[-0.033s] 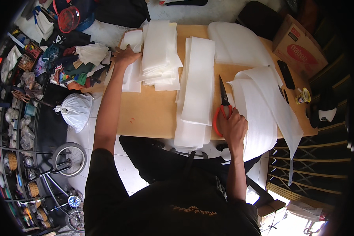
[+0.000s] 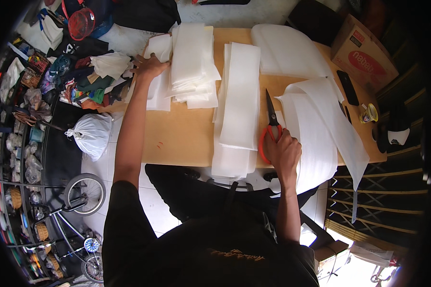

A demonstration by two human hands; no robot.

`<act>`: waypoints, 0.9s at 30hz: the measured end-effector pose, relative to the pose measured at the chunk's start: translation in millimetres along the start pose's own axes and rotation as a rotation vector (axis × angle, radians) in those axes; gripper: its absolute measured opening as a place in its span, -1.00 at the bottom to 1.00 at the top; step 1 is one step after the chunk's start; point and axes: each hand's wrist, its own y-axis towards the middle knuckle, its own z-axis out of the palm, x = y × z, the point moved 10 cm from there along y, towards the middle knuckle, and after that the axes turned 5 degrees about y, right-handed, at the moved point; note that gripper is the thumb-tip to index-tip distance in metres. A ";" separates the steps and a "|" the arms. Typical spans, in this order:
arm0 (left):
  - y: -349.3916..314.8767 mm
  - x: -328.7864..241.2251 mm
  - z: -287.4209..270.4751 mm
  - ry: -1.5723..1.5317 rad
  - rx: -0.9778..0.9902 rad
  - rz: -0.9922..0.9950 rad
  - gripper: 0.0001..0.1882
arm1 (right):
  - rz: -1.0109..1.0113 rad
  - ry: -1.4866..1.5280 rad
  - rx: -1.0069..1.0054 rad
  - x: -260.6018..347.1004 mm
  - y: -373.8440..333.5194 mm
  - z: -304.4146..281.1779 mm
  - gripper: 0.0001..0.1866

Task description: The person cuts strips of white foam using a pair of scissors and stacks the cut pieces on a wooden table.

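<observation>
Right fingers (image 2: pixel 286 141) around seemingly closed scissors (image 2: pixel 272 117)

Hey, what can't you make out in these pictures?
All in the head view:
Part of the scissors: covered by the right hand.
Part of the white sheets: under the left hand.
Inside the white bag: hidden by its sides.
Black item: cut by the top edge.

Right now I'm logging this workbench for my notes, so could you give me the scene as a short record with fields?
Left hand: fingers spread, over the leftmost sheets
Right hand: holding red-handled scissors, tips pointing away from the person
Table: light brown
Middle strips: white, stacked, overhanging the near edge
Large sheets: white, right of the scissors, draped over the near edge
Table's right side: black phone, yellowish cup
</observation>
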 end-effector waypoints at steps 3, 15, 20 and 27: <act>-32.4 0.7 -35.2 -0.007 -0.308 0.042 -0.30 | -0.024 -0.008 0.002 2.4 0.2 3.4 -0.59; -312.9 -138.8 -9.5 -0.626 -0.088 1.036 -0.67 | -0.187 -0.101 0.086 19.7 3.9 0.5 -0.73; -314.7 -131.2 -19.7 -0.711 -0.118 1.027 -0.73 | -0.271 -0.356 0.187 19.4 8.6 24.3 -0.76; -271.7 -80.2 -25.3 -1.227 0.073 0.528 -0.74 | -0.245 -0.376 0.228 21.9 9.2 20.4 -0.66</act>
